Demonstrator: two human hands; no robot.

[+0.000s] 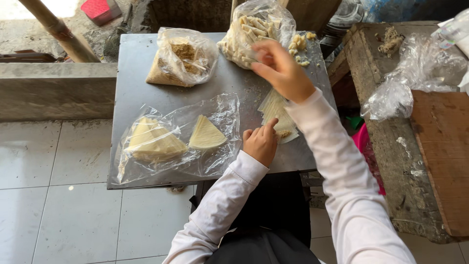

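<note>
The person's white sleeves and dark lap lie nearest the camera, both arms reaching forward over a small grey metal table point(141, 68).

Left hand point(261, 143): rests on the table near its front edge, fingers curled loosely, the index finger extended and pressing the near corner of a pale pastry sheet point(278, 115). It pins the sheet and grasps nothing. A small mound of brownish filling appears to lie on that sheet just beside the fingertip; the detail is too small to confirm.

Right hand point(281, 71): raised above the table's far right part, beside the mouth of a clear bag of pale stick-shaped pieces point(251, 32). The fingers are drawn together as in a pinch. Whether they hold anything cannot be told; the hand is blurred.

Other items: a bag of brown crumbly filling point(181, 57) at the far centre; a flat plastic bag point(171, 142) at the near left, holding folded triangular parcels; loose pieces point(300, 46) scattered at the far right corner.

Judgement: the step in hand appears to be loading a sheet, with the right hand either fetching or carrying a piece from the stick bag. The next move calls for setting any piece on the pinned sheet, then both hands to fold it.
</note>
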